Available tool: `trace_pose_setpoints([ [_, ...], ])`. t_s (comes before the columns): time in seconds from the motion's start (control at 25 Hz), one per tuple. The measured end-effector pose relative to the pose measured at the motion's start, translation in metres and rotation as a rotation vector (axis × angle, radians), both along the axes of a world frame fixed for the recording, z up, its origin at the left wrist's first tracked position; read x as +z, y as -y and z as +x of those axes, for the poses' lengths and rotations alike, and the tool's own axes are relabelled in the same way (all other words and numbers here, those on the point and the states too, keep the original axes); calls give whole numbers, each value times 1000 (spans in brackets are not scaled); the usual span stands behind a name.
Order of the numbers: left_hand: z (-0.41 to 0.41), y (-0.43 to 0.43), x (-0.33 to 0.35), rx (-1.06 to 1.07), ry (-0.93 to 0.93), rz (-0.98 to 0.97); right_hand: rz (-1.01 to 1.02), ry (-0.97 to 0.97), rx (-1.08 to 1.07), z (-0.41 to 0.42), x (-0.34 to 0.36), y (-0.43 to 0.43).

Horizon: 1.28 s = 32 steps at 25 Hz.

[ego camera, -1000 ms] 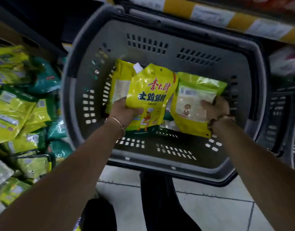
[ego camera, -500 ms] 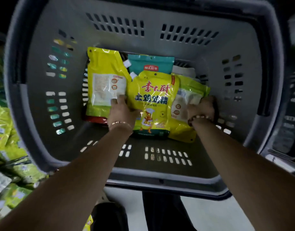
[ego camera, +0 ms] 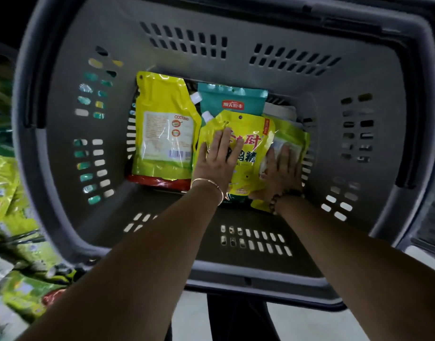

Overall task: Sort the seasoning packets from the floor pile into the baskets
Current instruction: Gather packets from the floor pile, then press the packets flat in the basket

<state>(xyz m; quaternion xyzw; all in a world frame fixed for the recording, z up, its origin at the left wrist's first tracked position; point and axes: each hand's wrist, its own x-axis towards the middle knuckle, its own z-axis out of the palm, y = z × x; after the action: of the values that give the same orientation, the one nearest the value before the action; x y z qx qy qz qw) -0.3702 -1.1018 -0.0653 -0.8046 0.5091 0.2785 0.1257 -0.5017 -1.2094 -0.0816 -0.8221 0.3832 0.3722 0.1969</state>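
Both hands, the left hand (ego camera: 218, 163) and the right hand (ego camera: 282, 173), lie palm down deep in the grey basket (ego camera: 236, 271), fingers straight and not curled round anything.

Far to the left of the left hand, outside the basket wall, the pile (ego camera: 5, 180) of yellow-green and teal packets lies on the floor, blurred.

Just left of the left hand, on the basket bottom, the left pouch (ego camera: 162, 134) lies with its back up, showing a pale label and a barcode. A red packet (ego camera: 159, 182) shows from under its near edge.

The left hand rests flat on the middle pouch (ego camera: 253, 153), a yellow one with red characters, its fingers slightly spread across the pouch's left half. A thin bangle (ego camera: 209, 183) circles that wrist.

Beyond the left fingertips a teal packet (ego camera: 232, 99) lies flat, its near part under the middle pouch.

Just right of the left hand, the right hand presses flat on the right pouch (ego camera: 292, 134), also yellow, whose left edge lies under the middle pouch. Dark beads (ego camera: 276, 200) ring that wrist.

Beyond the right hand, a white packet (ego camera: 280, 110) shows behind the right pouch, close to the far wall.
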Motion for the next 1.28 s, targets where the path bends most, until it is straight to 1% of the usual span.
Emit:
trace_pose_setpoints([
  [0.12,15,4,8,-25,-88,33,-27,11,23,2,13,4],
  [0.24,36,8,34,-40,-176,36,-156,181,-96,9,41,6],
  [0.32,51,1,63,91,-222,-11,-202,289,-161,22,64,-4],
  [0.36,59,-6,79,182,-227,-79,-204,353,-182,30,76,-11],
  [0.48,83,-45,134,442,-250,-406,-195,564,-177,64,114,-38],
  [0.56,99,-82,168,622,-293,-584,-167,673,-167,96,141,-64],
  [0.68,125,-152,201,861,-278,-679,-71,814,-174,151,180,-120],
  [0.8,148,-222,215,976,-225,-664,82,875,-157,201,213,-180],
  [0.92,169,-288,215,1093,-221,-553,200,850,-131,244,231,-236],
  [1.04,190,-341,208,1197,-233,-455,265,742,-89,281,222,-285],
  [1.08,196,-355,204,1199,-235,-436,290,682,-117,293,211,-296],
  [1.16,205,-375,189,1186,-227,-397,321,530,-264,318,173,-308],
  [1.28,214,-394,147,1270,-278,-368,239,273,-467,350,88,-301],
])
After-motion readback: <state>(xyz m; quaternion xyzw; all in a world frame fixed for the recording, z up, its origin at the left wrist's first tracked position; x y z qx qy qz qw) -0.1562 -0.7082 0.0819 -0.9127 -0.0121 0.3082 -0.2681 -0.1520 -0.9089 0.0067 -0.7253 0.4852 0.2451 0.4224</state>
